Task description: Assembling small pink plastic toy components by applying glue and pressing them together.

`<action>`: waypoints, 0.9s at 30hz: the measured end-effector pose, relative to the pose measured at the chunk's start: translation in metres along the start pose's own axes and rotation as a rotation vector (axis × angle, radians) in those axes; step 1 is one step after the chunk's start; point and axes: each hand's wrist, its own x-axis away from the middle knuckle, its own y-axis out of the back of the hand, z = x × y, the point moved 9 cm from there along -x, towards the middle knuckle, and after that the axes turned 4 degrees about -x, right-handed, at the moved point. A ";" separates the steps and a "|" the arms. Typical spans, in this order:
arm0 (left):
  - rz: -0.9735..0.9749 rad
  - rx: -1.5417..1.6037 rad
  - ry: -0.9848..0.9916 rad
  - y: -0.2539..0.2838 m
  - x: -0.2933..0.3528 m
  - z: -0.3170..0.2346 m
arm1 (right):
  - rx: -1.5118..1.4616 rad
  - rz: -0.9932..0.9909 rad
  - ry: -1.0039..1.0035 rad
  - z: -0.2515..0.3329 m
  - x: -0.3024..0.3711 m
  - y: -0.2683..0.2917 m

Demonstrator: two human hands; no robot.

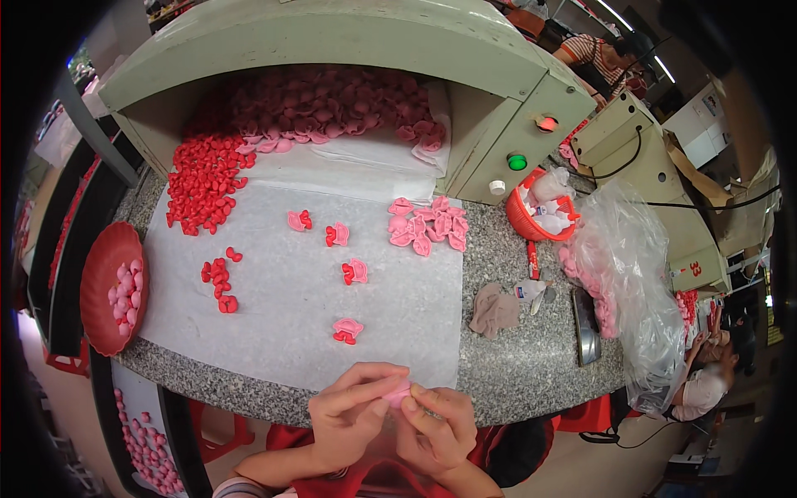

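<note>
Both of my hands meet at the front edge of the worktop. A small pink moulded piece (399,393) is pinched between them, its shape mostly covered by fingers. My left hand (353,411) grips it from one side with thumb and fingers; my right hand (437,423) pinches it from the other. Beyond them on white paper (407,328) lie several pink pieces paired with red ones, the nearest being a pink-and-red pair (348,331). Loose red pieces (219,285) sit left of these, and a cluster of pink pieces (427,226) lies farther right.
A pale green machine housing (324,37) spans the back, with pink pieces heaped inside. Red pieces (199,187) pile at its left. A red bowl (93,286) stands left; an orange basket (519,217), a cloth (496,311), a small bottle (529,290), a phone (586,328) and a plastic bag (635,274) lie right.
</note>
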 end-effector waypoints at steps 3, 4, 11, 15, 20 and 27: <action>0.008 0.185 0.063 0.005 -0.001 0.010 | -0.184 0.157 -0.114 -0.010 -0.011 0.000; 0.053 0.200 0.076 0.004 -0.002 0.010 | -0.310 0.214 -0.268 -0.023 -0.012 -0.003; 0.025 0.341 0.124 0.003 -0.001 0.014 | -0.651 0.396 -0.599 -0.049 -0.007 -0.025; 0.044 0.316 0.159 0.005 -0.002 0.017 | -0.610 0.411 -0.539 -0.047 -0.010 -0.024; 0.155 0.245 0.118 0.001 -0.004 0.012 | -0.658 0.420 -0.552 -0.044 -0.013 -0.027; 0.156 0.243 0.045 -0.001 -0.010 0.003 | -0.775 0.404 -0.619 -0.047 -0.007 -0.031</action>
